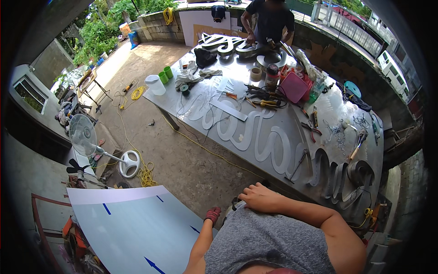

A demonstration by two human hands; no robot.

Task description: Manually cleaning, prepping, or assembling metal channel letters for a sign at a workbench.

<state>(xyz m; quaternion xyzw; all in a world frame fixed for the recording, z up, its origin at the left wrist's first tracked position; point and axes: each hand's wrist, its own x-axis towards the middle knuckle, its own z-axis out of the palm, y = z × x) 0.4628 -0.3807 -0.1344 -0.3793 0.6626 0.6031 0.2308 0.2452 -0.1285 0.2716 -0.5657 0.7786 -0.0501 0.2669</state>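
Observation:
My left hand (213, 215), in a red glove, hangs low beside the edge of a large pale sheet (132, 228) with dark blue marks. Its fingers look loosely curled, and nothing shows in them. My bare right hand (259, 198) lies against the front hem of my grey shirt (267, 233), with its fingers bent inward. A dark strap-like piece (235, 201) shows beside those fingers; whatever they grip is hidden. Ahead of me stands a metal-topped table (182, 107) bearing flat cursive letter shapes (266, 141). Bent metal strips (340, 180) stand on edge at its near right end.
Pliers (311, 130), a pink basket (294, 86) and tape rolls (256, 74) lie on the table. At its far side a person (271, 23) handles raised letters (226, 43). A standing fan (83, 132) and yellow cable (146, 174) occupy the floor at left.

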